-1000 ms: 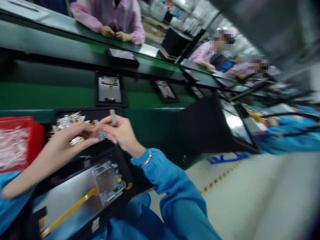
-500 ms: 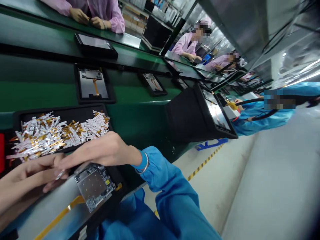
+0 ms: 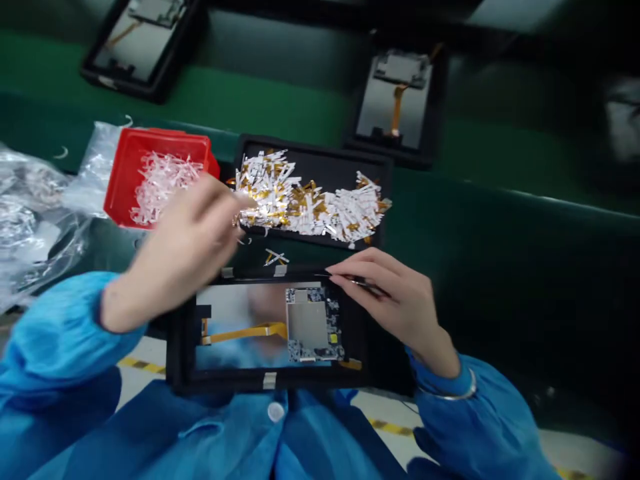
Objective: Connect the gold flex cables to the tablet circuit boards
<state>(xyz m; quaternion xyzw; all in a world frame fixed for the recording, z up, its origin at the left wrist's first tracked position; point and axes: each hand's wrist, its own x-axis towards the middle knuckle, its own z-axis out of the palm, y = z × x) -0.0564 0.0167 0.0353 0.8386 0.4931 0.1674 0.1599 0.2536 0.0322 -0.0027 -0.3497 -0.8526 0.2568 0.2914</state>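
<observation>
A black frame lies near my body, holding a screen panel with a circuit board and an orange ribbon cable. My right hand is at the frame's upper right edge, its fingers closed round thin metal tweezers. My left hand, blurred, hovers between the red bin and the black tray; its fingertips are at the left end of the pile of white and orange strips. Whether it pinches a strip is too blurred to tell.
Clear curled pieces fill the red bin. Plastic bags lie at the far left. Two loose strips rest between tray and frame. Beyond are other framed panels, one at the upper left and one at the upper right.
The view has swung down and left, bringing the red bin and bags into sight. My hands, together over the panel before, are now apart, the left near the strips and the right at the frame's edge.
</observation>
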